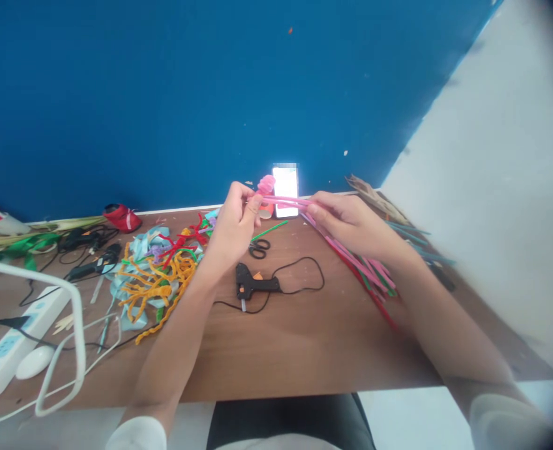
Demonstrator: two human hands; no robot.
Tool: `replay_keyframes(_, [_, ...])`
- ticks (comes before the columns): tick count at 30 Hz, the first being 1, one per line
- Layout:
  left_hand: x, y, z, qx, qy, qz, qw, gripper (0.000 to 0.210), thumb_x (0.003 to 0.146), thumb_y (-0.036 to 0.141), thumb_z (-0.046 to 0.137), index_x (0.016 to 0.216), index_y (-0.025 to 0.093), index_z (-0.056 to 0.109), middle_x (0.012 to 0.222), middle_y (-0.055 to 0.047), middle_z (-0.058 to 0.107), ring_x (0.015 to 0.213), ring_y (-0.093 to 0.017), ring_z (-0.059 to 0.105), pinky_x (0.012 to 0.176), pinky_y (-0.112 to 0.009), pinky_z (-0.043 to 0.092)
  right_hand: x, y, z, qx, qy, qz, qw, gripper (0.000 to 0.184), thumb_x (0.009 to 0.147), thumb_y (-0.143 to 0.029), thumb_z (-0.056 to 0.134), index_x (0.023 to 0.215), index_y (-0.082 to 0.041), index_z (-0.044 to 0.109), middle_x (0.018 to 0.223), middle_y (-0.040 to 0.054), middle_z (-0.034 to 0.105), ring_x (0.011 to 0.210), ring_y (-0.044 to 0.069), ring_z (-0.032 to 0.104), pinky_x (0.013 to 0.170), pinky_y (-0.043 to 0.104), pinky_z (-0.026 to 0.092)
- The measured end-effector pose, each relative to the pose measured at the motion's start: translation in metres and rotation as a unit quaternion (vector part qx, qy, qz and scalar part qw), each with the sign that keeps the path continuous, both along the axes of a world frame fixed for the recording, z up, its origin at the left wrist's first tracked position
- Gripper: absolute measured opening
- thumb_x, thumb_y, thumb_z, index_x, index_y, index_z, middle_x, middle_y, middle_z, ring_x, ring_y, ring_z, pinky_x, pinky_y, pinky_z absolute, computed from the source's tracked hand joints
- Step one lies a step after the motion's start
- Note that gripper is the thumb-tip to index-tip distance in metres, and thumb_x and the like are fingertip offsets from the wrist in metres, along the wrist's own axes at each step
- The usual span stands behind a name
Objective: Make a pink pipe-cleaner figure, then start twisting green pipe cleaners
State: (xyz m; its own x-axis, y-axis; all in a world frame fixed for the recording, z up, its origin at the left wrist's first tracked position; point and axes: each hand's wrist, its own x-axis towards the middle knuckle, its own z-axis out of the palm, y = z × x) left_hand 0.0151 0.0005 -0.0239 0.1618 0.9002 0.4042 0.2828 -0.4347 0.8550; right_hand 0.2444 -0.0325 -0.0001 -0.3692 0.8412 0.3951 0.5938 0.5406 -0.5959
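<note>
Pink pipe cleaners (285, 200) stretch between my two hands above the table. My left hand (239, 215) pinches their left end, where a fuzzy pink coil (266, 184) stands up over the fingertips. Thumb against fingers, my right hand (335, 215) grips the other end. Under the right forearm lies a bundle of pink, red and green pipe cleaners (365, 269). A black glue gun (255, 284) with its cord rests on the table below the hands. Close to the left wrist are black scissors (259, 249) and a green stick (270, 230).
A lit phone (286, 190) leans upright against the blue wall. Orange pipe cleaners (164, 284) and light-blue ribbon heap up at left. A white power strip (20, 340) and a curved white frame (77, 325) occupy the near left. Dried stalks (379, 197) lie far right.
</note>
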Motion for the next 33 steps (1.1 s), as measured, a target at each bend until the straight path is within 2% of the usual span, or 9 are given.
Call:
replay_keyframes(5, [0.000,-0.004,0.002,0.023,-0.009,0.000,1.000,0.018,0.102,0.036,0.050,0.092,0.022,0.045,0.066,0.005,0.050,0.056,-0.008,0.046,0.053,-0.022,0.035,-0.004,-0.001,-0.002,0.020,0.073,-0.002,0.997,0.031,0.101,-0.040,0.050,0.102,-0.019,0.073,0.081,0.0019,0.066,0.070,0.013,0.052,0.062,0.029,0.033])
replay_keyframes(9, [0.003,-0.005,0.003,0.020,-0.025,-0.009,0.999,0.020,0.102,0.040,0.049,0.095,0.022,0.046,0.068,0.005,0.049,0.057,-0.008,0.046,0.054,-0.021,0.036,-0.009,-0.002,-0.004,-0.070,0.188,-0.015,0.980,0.025,0.096,-0.032,0.057,0.087,-0.018,0.076,0.060,-0.0012,0.057,0.056,0.011,0.046,0.055,0.028,0.032])
replay_keyframes(13, [0.008,-0.006,0.004,0.016,-0.048,-0.022,0.998,0.018,0.102,0.039,0.049,0.096,0.022,0.045,0.068,0.005,0.049,0.058,-0.008,0.047,0.055,-0.021,0.037,-0.011,-0.002,-0.004,-0.155,0.283,-0.005,0.947,0.021,0.088,-0.020,0.058,0.099,-0.019,0.076,0.052,-0.0036,0.052,0.049,0.011,0.044,0.049,0.027,0.032])
replay_keyframes(15, [0.010,-0.007,0.003,0.016,-0.047,-0.026,0.998,0.016,0.102,0.037,0.049,0.096,0.022,0.044,0.067,0.005,0.049,0.057,-0.009,0.047,0.056,-0.022,0.038,-0.009,0.000,-0.003,-0.160,0.268,-0.006,0.950,0.024,0.088,-0.018,0.055,0.101,-0.019,0.076,0.053,-0.0031,0.053,0.050,0.011,0.046,0.050,0.027,0.034])
replay_keyframes(18, [0.013,-0.007,0.001,0.035,-0.032,-0.029,0.998,0.015,0.103,0.035,0.047,0.096,0.022,0.045,0.068,0.005,0.050,0.058,-0.009,0.047,0.058,-0.023,0.039,-0.008,0.005,-0.007,-0.074,0.148,-0.051,0.985,0.025,0.089,-0.019,0.053,0.098,-0.019,0.076,0.065,0.0011,0.062,0.060,0.015,0.055,0.060,0.030,0.040])
replay_keyframes(20, [0.015,-0.007,-0.002,0.054,-0.010,-0.020,0.998,0.016,0.103,0.035,0.047,0.095,0.022,0.046,0.070,0.004,0.051,0.059,-0.010,0.047,0.058,-0.024,0.038,-0.008,0.008,-0.013,0.072,0.028,-0.114,0.991,0.026,0.090,-0.018,0.053,0.102,-0.020,0.076,0.083,0.0057,0.070,0.079,0.021,0.062,0.074,0.036,0.043])
replay_keyframes(24, [0.019,-0.008,-0.007,0.059,0.057,0.027,0.996,0.016,0.102,0.035,0.048,0.094,0.022,0.047,0.076,0.002,0.055,0.067,-0.012,0.052,0.065,-0.027,0.040,-0.016,0.009,-0.026,0.281,-0.161,-0.187,0.927,0.033,0.098,-0.022,0.050,0.128,-0.026,0.064,0.121,0.0094,0.069,0.115,0.030,0.056,0.096,0.048,0.033])
replay_keyframes(29, [0.024,-0.009,-0.014,0.042,0.093,0.042,0.994,0.015,0.102,0.035,0.047,0.095,0.022,0.045,0.075,0.001,0.055,0.069,-0.014,0.053,0.066,-0.029,0.039,-0.029,0.006,-0.035,0.338,-0.253,-0.186,0.887,0.028,0.103,-0.024,0.045,0.127,-0.019,0.058,0.122,0.0118,0.068,0.117,0.029,0.052,0.105,0.049,0.023])
replay_keyframes(33, [0.030,-0.014,-0.016,0.011,0.046,-0.005,0.999,0.018,0.104,0.038,0.042,0.097,0.023,0.043,0.071,0.003,0.053,0.063,-0.013,0.052,0.064,-0.029,0.040,-0.033,0.011,-0.040,0.347,-0.262,-0.142,0.889,0.021,0.104,-0.019,0.041,0.108,-0.017,0.061,0.099,0.0090,0.070,0.092,0.024,0.054,0.091,0.040,0.033])
